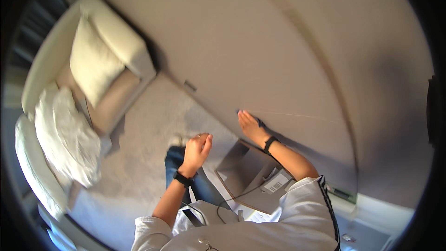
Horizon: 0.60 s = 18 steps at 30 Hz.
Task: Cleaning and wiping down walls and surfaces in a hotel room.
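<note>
My right hand (253,128), with a dark band on the wrist, lies flat against the beige wall (223,48). Its fingers are together and point up and left. Small dark patches show at its edges; I cannot tell whether they are shadow or something under the palm. My left hand (197,151) hovers in front of my body with its fingers curled and its palm hidden; nothing shows in it. A black watch (183,179) is on that wrist. Below my right forearm is an open-topped brown box-like unit (240,167) holding a white carton (277,182) with a printed label.
A cream sofa (120,38) stands at the left with a cream cushion (94,59) and a crumpled white pillow (66,132). Pale carpet (146,122) lies between sofa and wall. A dark cable (244,195) runs from the unit towards my shirt. A small socket plate (190,85) sits low on the wall.
</note>
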Available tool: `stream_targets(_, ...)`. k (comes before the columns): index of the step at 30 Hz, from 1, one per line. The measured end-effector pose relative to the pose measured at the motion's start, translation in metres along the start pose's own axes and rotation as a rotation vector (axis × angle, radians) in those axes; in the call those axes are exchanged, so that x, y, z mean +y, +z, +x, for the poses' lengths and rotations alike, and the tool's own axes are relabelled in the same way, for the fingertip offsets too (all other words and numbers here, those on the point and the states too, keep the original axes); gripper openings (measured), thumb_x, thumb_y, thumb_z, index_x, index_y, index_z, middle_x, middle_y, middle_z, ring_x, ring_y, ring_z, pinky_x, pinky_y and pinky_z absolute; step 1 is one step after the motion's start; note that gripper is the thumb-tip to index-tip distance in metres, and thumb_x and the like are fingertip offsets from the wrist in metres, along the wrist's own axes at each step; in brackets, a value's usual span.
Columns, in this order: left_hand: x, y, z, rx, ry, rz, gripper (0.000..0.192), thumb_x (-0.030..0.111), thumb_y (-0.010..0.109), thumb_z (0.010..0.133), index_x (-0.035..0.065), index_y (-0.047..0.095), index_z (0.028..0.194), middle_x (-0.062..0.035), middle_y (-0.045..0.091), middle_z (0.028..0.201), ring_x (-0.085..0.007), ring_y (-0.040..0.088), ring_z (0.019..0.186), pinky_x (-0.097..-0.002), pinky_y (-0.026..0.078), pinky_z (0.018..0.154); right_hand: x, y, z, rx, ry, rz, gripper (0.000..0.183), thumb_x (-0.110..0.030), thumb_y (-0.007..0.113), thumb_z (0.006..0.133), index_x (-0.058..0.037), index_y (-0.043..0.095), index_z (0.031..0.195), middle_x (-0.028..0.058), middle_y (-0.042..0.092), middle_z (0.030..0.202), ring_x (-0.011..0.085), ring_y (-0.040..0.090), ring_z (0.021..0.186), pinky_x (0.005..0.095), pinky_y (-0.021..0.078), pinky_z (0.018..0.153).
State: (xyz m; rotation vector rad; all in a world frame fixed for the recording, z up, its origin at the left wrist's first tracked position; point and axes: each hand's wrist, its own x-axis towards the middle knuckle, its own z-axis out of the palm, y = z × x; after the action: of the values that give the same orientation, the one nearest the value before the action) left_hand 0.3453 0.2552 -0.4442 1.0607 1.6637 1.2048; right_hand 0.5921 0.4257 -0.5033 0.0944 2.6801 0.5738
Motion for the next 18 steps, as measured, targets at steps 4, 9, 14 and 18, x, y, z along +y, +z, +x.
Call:
stream_targets(4, 0.135, 0.007, 0.015, -0.091, 0.234, -0.019, 0.034, 0.020, 0.044, 0.103, 0.0024, 0.056, 0.076, -0.0152, 0.060, 0.070, -0.0357, 0.059, 0.068, -0.0433, 0.046, 0.064, 0.058, -0.179, -0.069, 0.317, 0.119, 0.175, 0.042, -0.015, 0.052, 0.089, 0.0002, 0.059, 0.128, 0.0173, 0.050, 0.144, 0.0297, 0.043, 0.138, 0.0446, 0.0279, 0.120)
stream_targets(9, 0.282, 0.001, 0.022, 0.045, 0.936, 0.038, 0.014, 0.008, 0.052, 0.092, 0.0035, 0.064, 0.087, -0.0121, 0.064, 0.101, -0.0313, 0.059, 0.092, -0.0408, 0.047, 0.080, 0.107, -0.385, -0.161, 0.715, 0.430, -0.074, 0.035, -0.015, 0.056, 0.092, -0.0082, 0.065, 0.126, 0.0090, 0.056, 0.140, 0.0242, 0.046, 0.136, 0.0420, 0.0347, 0.115)
stream_targets(14, 0.377, -0.004, 0.031, 0.121, 1.225, 0.184, 0.028, 0.011, 0.058, 0.087, 0.0043, 0.058, 0.115, -0.0160, 0.051, 0.138, -0.0382, 0.042, 0.131, -0.0526, 0.032, 0.106, 0.179, -0.530, -0.239, 1.111, 1.042, -0.278, 0.045, 0.002, 0.053, 0.090, -0.0080, 0.062, 0.133, 0.0164, 0.046, 0.149, 0.0360, 0.039, 0.140, 0.0498, 0.0315, 0.114)
stream_targets(18, 0.419, 0.042, 0.045, 0.141, 1.245, 0.211, 0.062, 0.022, 0.058, 0.090, -0.0012, 0.037, 0.143, -0.0249, 0.022, 0.159, -0.0477, 0.012, 0.147, -0.0639, 0.007, 0.116, 0.249, -0.584, -0.262, 1.216, 1.181, -0.389, 0.060, -0.010, 0.058, 0.091, -0.0095, 0.042, 0.148, 0.0179, 0.030, 0.158, 0.0385, 0.027, 0.146, 0.0541, 0.0249, 0.116)
